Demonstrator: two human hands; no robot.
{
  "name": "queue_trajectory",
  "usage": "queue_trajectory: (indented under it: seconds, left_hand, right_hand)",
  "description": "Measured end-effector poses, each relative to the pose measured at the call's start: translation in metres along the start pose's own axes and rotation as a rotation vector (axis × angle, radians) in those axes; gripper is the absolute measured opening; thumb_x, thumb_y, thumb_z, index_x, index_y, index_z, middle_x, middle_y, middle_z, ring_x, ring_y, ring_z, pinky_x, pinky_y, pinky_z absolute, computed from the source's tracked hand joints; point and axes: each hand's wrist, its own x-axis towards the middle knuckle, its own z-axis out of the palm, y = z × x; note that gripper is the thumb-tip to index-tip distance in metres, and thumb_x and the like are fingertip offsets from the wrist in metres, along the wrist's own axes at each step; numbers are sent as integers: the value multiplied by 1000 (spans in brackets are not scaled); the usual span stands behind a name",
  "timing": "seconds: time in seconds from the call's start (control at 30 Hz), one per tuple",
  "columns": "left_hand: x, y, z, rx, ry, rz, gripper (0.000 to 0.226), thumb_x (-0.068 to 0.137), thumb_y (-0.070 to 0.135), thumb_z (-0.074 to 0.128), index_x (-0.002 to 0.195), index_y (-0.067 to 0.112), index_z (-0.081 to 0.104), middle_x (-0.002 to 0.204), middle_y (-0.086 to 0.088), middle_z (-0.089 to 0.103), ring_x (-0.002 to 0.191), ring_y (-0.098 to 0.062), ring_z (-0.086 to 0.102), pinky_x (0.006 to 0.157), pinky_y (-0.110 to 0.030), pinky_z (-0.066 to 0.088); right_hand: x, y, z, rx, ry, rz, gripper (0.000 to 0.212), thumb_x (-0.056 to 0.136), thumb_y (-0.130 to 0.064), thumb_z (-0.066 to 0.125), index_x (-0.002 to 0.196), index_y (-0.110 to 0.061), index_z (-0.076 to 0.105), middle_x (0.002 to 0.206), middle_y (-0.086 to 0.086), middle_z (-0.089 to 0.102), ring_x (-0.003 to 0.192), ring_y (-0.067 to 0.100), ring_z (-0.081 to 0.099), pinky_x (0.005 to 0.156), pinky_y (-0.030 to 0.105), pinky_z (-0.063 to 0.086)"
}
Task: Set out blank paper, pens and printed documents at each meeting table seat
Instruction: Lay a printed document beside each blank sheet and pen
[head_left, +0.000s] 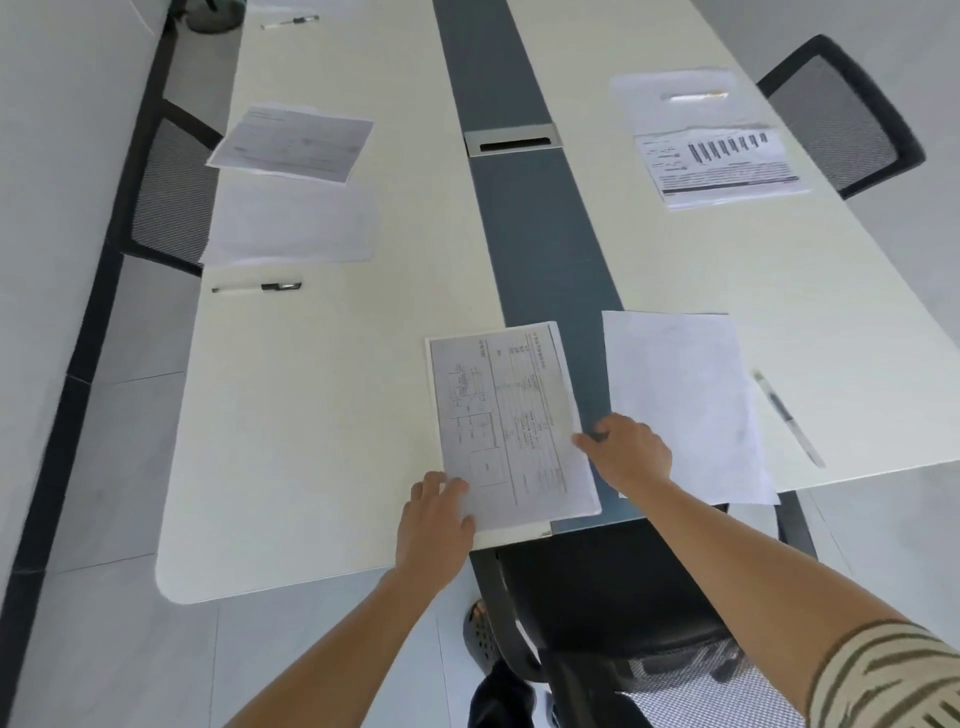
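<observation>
A printed document (511, 421) lies on the near end of the white meeting table (311, 441), partly over its dark centre strip. My left hand (436, 519) touches the document's near left corner with its fingers on the sheet. My right hand (631, 452) pinches its right edge. To the right lie a blank sheet (685, 400) and a pen (789, 418). The left seat has a printed document (293, 143), a blank sheet (291, 226) and a pen (257, 287). The far right seat has a printed document (719, 161) and a blank sheet (675, 96) with a pen on it.
A black chair (613, 587) stands at the table's near end right in front of me. Mesh chairs stand at the left (166, 192) and far right (841, 114). A cable box (511, 140) sits in the dark strip. Another pen (290, 22) lies far left.
</observation>
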Motion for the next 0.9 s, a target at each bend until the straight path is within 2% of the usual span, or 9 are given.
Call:
queue_trajectory:
  seconds: [0.03,0.1,0.2,0.27,0.37,0.9]
  left_hand:
    - [3,5,5,50,-4,22,39,96,28,47,134,20,43,144,-2,34,128,-20,37,105,-30,37]
    - [7,15,16,127,-28,44,43,96,33,46,137,23,38,150,-4,24,136,-23,28,110,-33,33]
    - [10,24,30,232,-56,43,46,96,38,45,139,27,32,154,-6,15,143,-27,17,114,-39,28]
    - [12,27,36,287,-52,35,46,95,37,47,137,28,32,154,-8,15,143,-29,15,114,-41,29]
    - [15,31,36,294,-46,25,45,94,36,50,135,28,35,152,-8,19,142,-29,18,113,-42,31]
    - [15,41,37,262,-71,-40,49,94,34,53,138,29,34,157,-9,14,146,-30,11,116,-42,26]
  right_hand:
    - [0,11,-5,-10,70,7,36,92,-51,52,112,-22,60,108,1,66,97,22,61,73,33,48]
    - [-1,42,-12,-22,106,37,46,93,-48,53,133,-25,50,137,3,52,127,25,45,88,40,48]
    - [-4,86,-9,-160,-55,70,68,90,-56,52,148,-30,28,160,9,18,147,31,14,105,49,39]
    - [-2,100,-3,-220,-93,2,72,90,-60,49,151,-34,21,163,8,8,150,31,4,109,51,36]
    - [0,100,-1,-243,-108,-107,72,91,-60,47,152,-36,17,164,4,3,151,28,1,112,48,34]
    - [1,92,-2,-241,-87,-98,72,89,-61,49,150,-35,22,163,7,9,149,33,7,108,49,36]
